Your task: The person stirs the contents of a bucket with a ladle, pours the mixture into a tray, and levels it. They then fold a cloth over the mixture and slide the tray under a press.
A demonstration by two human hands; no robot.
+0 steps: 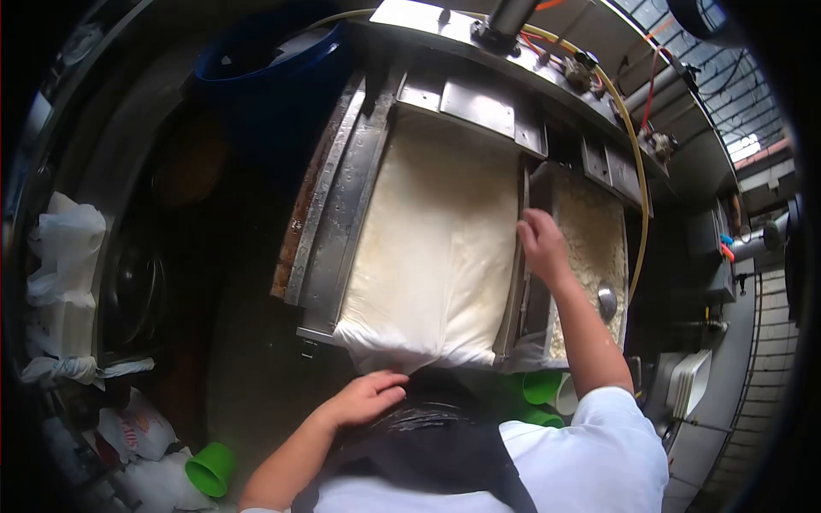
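A white cloth (428, 231) covers the long metal tray in the middle, with wrinkles along its near end. My right hand (540, 239) is at the cloth's right edge, over the metal divider, with its fingers bent together; what they pinch, if anything, is too small to make out. Below the cloth's near edge, my left hand (375, 395) lies by the dark apron (419, 427), fingers slightly apart and holding nothing. To the right, a second tray holds a pale, lumpy mass (590, 231) with a metal ladle (607, 301) in it.
A metal press frame (479, 38) with a yellow hose (637, 162) spans the far side. A blue barrel (274, 77) stands at the far left. Green containers (210, 468) and white plastic bags (137, 427) are at the lower left. White trays (687, 385) stand at the right.
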